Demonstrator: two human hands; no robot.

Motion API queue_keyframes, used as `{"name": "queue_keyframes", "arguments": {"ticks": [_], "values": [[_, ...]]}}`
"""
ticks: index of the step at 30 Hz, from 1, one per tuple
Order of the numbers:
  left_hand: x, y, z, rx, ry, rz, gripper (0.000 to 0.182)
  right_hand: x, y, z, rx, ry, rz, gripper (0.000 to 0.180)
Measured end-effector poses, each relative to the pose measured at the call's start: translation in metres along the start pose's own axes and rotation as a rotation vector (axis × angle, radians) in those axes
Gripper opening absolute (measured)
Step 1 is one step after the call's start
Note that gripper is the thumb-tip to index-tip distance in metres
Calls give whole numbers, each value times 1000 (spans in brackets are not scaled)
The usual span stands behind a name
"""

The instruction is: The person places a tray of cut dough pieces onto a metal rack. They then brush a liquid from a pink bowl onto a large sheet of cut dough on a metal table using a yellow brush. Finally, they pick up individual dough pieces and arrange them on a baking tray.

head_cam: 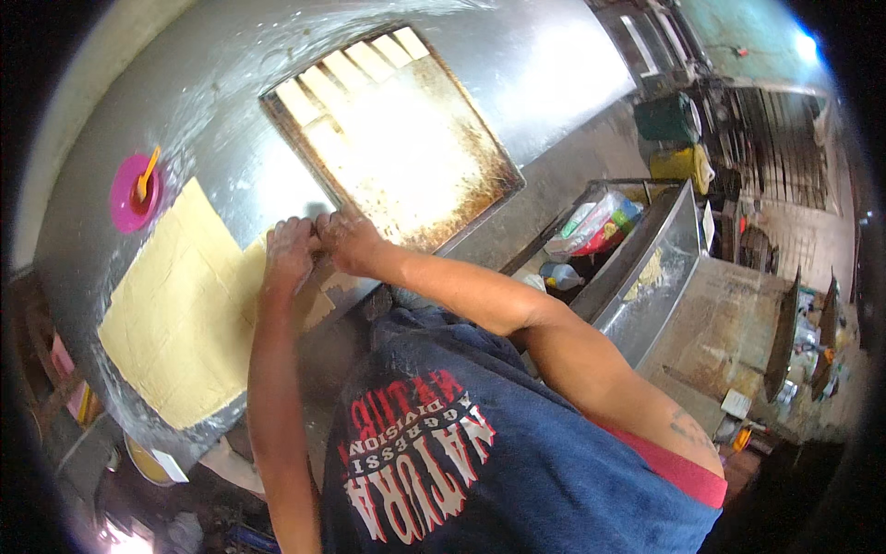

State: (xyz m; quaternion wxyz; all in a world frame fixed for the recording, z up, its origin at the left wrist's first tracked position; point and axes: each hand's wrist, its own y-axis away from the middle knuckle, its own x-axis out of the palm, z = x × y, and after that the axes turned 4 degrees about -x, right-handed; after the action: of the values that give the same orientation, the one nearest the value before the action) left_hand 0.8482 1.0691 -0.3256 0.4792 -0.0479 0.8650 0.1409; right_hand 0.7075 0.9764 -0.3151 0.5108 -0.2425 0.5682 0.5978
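Observation:
My left hand (289, 251) and my right hand (348, 239) meet over the metal table with fingers curled; my own hands hide what lies between the fingers. Beside and partly under my left hand is a large flat sheet of pale dough (187, 311), with a smaller part of dough (318, 311) by the table's near edge. A worn metal baking tray (429, 145) lies just beyond my right hand. Several pale dough strips (342, 69) sit side by side along its far end. Glare washes out the tray's middle.
A pink bowl (127, 194) with an orange spoon (147, 173) and dark red contents stands beyond the dough sheet. To the right, an open drawer or bin (626, 273) holds plastic bags and a bottle (561, 275). A yellow container (678, 166) stands farther back.

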Motion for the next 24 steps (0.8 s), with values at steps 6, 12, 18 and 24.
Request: {"name": "queue_keyframes", "arguments": {"ticks": [6, 12, 18, 24], "values": [[-11, 2, 5, 36, 117, 23, 20, 11, 9, -1, 3, 11, -137, 72], [-38, 39, -11, -176, 576, -31, 19, 1, 13, -7, -69, -241, -56, 54], [-83, 59, -61, -444, 625, -163, 14, -19, 32, -55, -226, -907, -9, 33], [-82, -20, -126, -405, 723, -104, 14, -72, 96, -177, -117, -1105, -497, 32]]}}
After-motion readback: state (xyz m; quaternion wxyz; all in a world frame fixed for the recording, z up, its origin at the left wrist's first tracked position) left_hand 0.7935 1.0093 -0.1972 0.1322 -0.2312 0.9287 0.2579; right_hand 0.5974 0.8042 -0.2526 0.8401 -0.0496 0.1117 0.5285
